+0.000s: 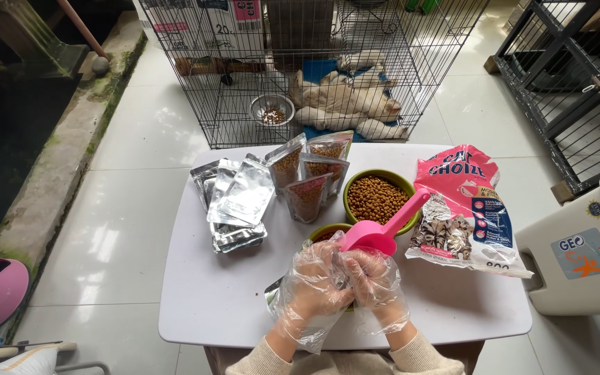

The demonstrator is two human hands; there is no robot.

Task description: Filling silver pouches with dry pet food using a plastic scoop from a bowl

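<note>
**Pink scoop held over small bowl, pouch gripped below**

Right hand (376, 278), in a loose clear plastic glove, is clenched around the bowl end of a pink scoop (381, 228); the handle is angled up and away from the hand, over a green bowl of brown kibble (376, 198). Left hand (312, 283), also gloved, is closed on a silver pouch (273, 292), mostly hidden under the glove, touching the right hand. A smaller green bowl (324, 231) is seen just beyond both hands, partly covered by the scoop. Filled clear-front pouches (307, 196) are stood further out, left of the big bowl. A stack of empty silver pouches (237, 205) is laid well left of the left hand. A pink and white feed bag (470, 208) is laid right of the right hand. All are set on a white table (203, 292).
</note>
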